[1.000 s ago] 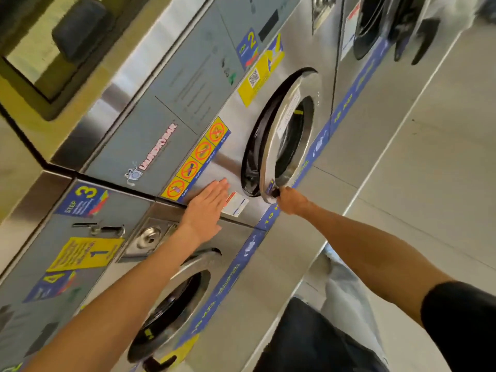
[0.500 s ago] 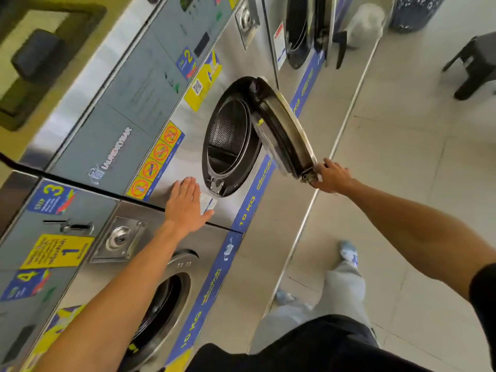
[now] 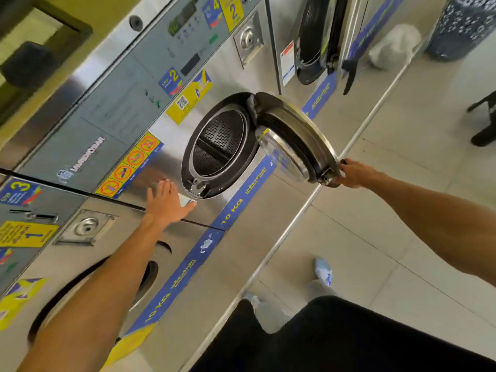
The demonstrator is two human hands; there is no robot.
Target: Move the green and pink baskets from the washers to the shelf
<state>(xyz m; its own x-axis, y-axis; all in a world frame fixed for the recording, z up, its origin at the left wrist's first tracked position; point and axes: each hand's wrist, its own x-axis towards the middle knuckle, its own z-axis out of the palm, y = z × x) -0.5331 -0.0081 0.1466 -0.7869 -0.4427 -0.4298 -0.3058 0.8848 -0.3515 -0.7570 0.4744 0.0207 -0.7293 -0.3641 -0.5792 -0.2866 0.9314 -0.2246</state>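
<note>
Since half a second ago the door has swung a little wider, and a second ago it was barely off its frame; the right hand has travelled out with it, away from the washer. Left hand has kept its place on the steel front, just left of the drum opening. Right hand is closed on the door's latch edge at the lower right of the rim. Left hand lies flat and spread, palm on the panel, holding nothing, its thumb over a small white sticker. The drum shows bare perforated metal and one paddle; no basket, green or pink, shows anywhere in view, and no shelf either. Door stands out into the aisle between the person and the next washer to the right, whose own door is also ajar with something dark hanging at it. Lower left, another washer with its door shut, partly hidden by the left forearm. A white bag sits on the floor against the machines further on, beside a dark speckled bin; a black stool at the right edge. Person's light shoes and dark shirt fill the bottom of the view.
</note>
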